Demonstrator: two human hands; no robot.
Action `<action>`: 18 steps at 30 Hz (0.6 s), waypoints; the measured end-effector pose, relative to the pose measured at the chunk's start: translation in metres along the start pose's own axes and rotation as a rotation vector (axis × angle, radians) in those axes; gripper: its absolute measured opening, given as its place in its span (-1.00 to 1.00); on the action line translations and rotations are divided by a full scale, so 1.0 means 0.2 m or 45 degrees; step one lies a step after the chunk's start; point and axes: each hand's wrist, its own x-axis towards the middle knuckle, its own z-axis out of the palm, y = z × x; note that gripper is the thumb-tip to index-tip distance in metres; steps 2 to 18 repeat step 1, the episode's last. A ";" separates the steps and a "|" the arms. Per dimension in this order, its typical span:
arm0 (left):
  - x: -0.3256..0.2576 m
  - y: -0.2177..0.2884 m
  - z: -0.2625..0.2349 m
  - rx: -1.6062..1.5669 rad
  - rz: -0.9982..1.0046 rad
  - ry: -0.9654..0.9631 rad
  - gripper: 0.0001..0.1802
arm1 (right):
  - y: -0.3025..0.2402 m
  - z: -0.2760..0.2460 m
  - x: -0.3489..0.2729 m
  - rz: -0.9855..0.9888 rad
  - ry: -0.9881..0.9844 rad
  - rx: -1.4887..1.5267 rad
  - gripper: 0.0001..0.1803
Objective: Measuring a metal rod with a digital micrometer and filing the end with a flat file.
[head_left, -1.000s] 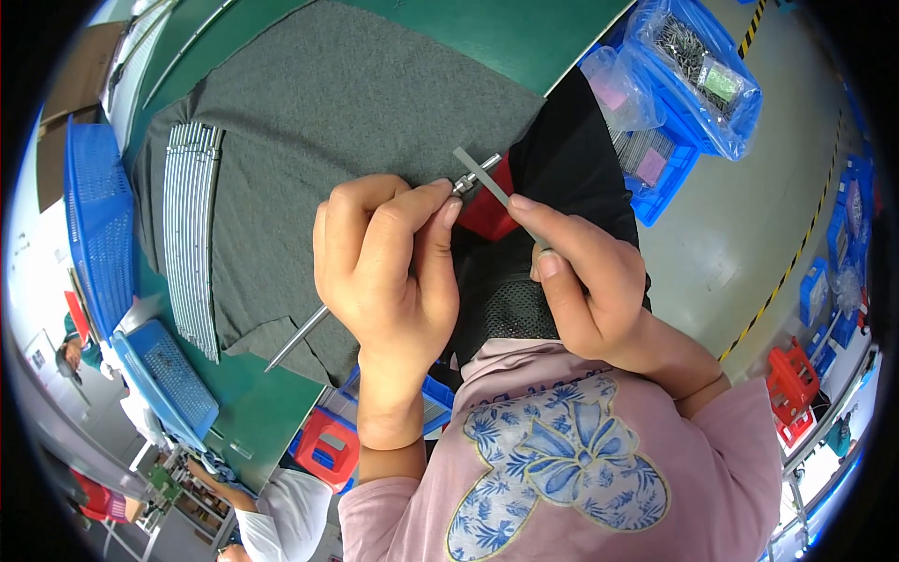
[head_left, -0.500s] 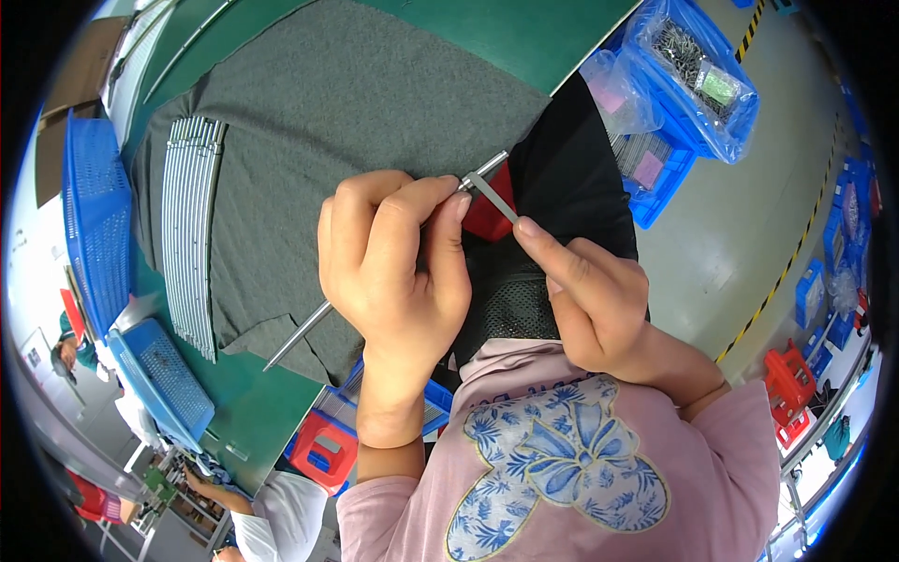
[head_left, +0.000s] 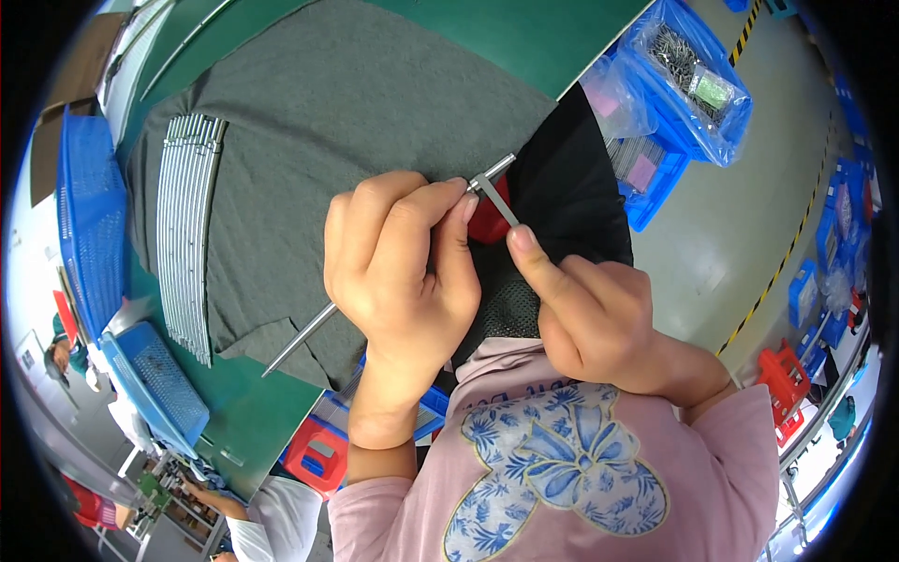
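My left hand (head_left: 403,262) is closed around a long thin metal rod (head_left: 304,339), with thumb and index finger pinching it near its upper right end. The rod slants from lower left to upper right, and its middle is hidden behind the hand. A slim flat grey metal tool (head_left: 499,203) meets the rod just beyond those fingertips; its far end looks wrapped over the rod. My right hand (head_left: 599,309) grips the tool's near end, index finger along it and the other fingers curled. To the left, a row of similar rods (head_left: 187,239) lies on the grey cloth (head_left: 309,103).
The cloth covers part of a green table (head_left: 506,37). Blue perforated baskets (head_left: 94,225) stand at the left edge. On the right, a lined blue bin (head_left: 688,80) holds small metal parts. Red stools (head_left: 316,456) stand below, near another person's white sleeve (head_left: 281,515).
My left hand and the rod have shifted slightly right in the picture. My right index fingertip has moved slightly left and down; the flat tool still meets the rod.
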 end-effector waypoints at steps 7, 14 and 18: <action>0.00 0.00 -0.01 0.001 -0.006 -0.008 -0.81 | 0.00 0.00 0.03 -0.016 0.015 0.030 -0.34; 0.00 0.00 -0.01 0.001 -0.006 -0.008 -0.81 | 0.00 0.00 0.03 -0.016 0.015 0.030 -0.34; 0.00 0.00 -0.01 0.001 -0.006 -0.008 -0.81 | 0.00 0.00 0.03 -0.016 0.015 0.030 -0.34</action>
